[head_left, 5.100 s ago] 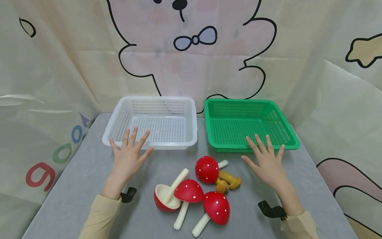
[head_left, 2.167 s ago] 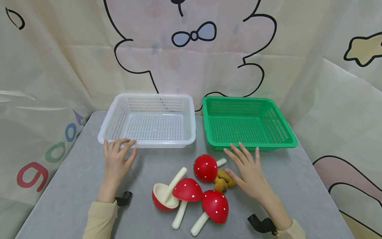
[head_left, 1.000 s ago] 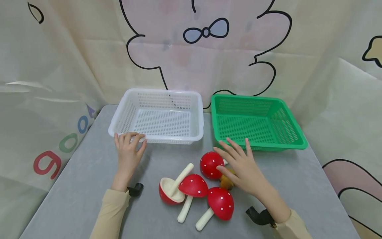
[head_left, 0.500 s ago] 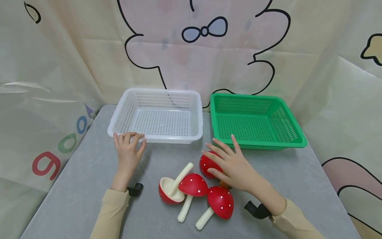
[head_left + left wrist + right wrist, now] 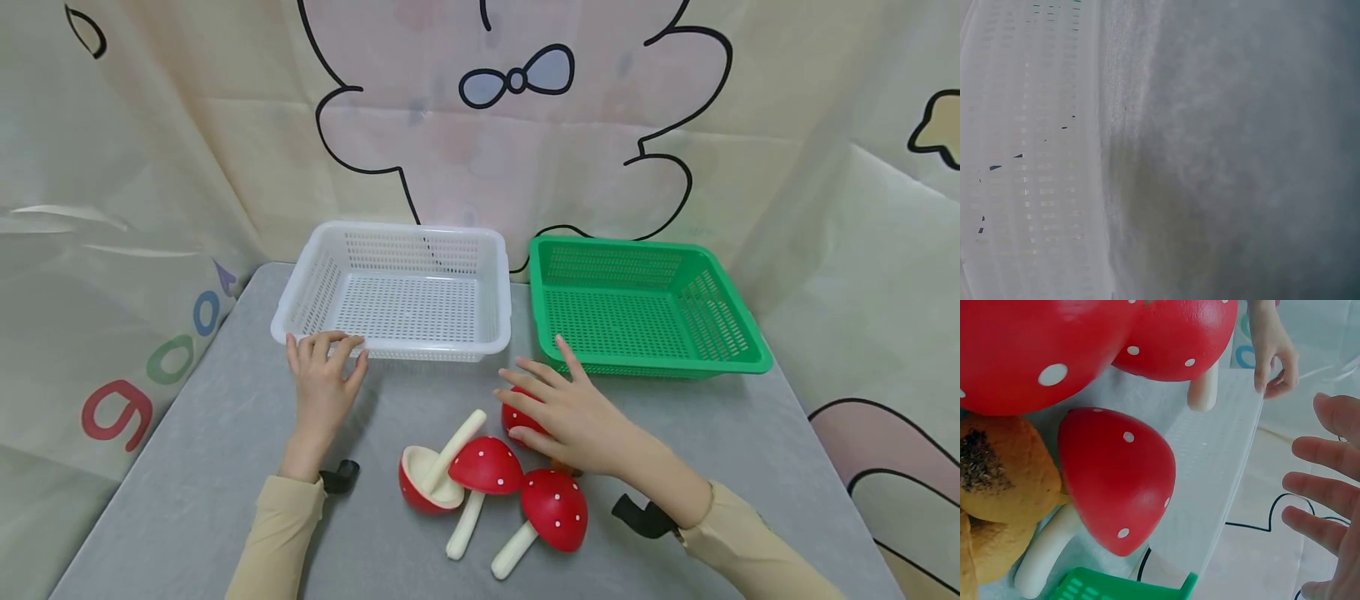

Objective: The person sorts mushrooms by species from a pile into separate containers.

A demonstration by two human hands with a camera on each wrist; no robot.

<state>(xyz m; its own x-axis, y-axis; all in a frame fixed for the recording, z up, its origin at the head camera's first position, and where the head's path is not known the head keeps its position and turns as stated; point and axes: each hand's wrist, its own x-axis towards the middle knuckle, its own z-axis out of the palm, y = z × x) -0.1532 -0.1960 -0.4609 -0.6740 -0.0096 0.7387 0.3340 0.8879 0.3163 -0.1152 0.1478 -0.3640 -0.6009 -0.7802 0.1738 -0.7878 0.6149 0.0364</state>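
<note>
a pale cloth backdrop (image 5: 825,250) covers the upper frame, printed with a black-outlined figure and a blue bow tie (image 5: 516,80); coloured numerals run down its left side. below it lies a grey tabletop (image 5: 187,475). a white plastic basket (image 5: 408,304) stands at the upper centre-left, with a green plastic basket (image 5: 615,325) beside it, a narrow gap between them.

the left hand (image 5: 321,396), left of centre, pinches the white basket's near rim with bent fingers and thumb. the right hand (image 5: 573,425) reaches in from the lower right, fingers spread apart and holding nothing, over a red spotted toy mushroom (image 5: 517,421) near the centre. it hides part of that cap and most of the yellow-brown mushroom-like pieces (image 5: 1007,469), which crowd the lower left of the right wrist view, near the green basket's corner.

three more mushrooms lie close together at the lower centre: an overturned mushroom (image 5: 427,482) with its stem up, a middle mushroom (image 5: 486,467) and a lower-right mushroom (image 5: 555,508). beige sleeves (image 5: 273,537) enter from the bottom edge; each wrist bears a black mount (image 5: 643,517).
</note>
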